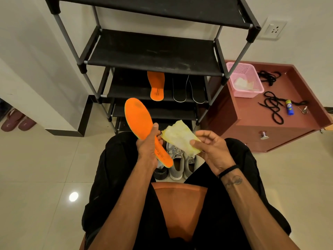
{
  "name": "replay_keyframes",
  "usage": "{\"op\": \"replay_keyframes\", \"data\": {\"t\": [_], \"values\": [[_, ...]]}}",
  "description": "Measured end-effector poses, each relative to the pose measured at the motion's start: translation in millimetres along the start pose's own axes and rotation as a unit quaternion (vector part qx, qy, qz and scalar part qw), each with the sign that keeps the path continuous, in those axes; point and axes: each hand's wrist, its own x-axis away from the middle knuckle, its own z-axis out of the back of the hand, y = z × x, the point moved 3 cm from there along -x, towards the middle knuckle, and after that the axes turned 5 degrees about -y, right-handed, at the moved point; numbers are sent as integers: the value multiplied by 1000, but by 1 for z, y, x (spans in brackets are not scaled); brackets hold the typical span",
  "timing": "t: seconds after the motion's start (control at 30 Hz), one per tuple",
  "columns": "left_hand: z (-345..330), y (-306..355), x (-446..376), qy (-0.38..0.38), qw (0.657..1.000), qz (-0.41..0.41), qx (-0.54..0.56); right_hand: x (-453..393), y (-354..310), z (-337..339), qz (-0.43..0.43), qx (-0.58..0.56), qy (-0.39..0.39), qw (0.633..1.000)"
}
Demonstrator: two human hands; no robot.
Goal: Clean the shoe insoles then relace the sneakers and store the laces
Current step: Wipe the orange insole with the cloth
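My left hand (146, 147) grips an orange insole (138, 118) around its middle, toe end pointing up and away. My right hand (211, 147) pinches a crumpled yellowish-white cloth (179, 137) just right of the insole. Grey sneakers (177, 163) stand on the floor between my knees, partly hidden by my hands. A second orange insole (156, 85) and two black insoles (187, 89) lie on a shelf of the black shoe rack (153, 51). Black laces (273, 107) lie loose on the reddish cabinet top (252, 112).
A pink basket (249, 72) holding cloths sits at the cabinet's back left. A small blue and yellow tube (289, 107) lies by the laces. Maroon slippers (17, 121) rest on the floor at far left. I sit on an orange stool (180, 201).
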Motion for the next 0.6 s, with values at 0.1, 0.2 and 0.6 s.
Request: {"op": "replay_keyframes", "data": {"t": [0.1, 0.2, 0.6], "values": [[6, 2, -4, 21, 999, -44, -17, -2, -2, 1, 21, -28, -10, 999], [-5, 2, 1, -50, 991, -72, -100, -4, -1, 1, 24, -33, -9, 999], [-27, -21, 16, -252, 948, 6, -192, -5, -1, -4, -18, -62, -82, 995]]}}
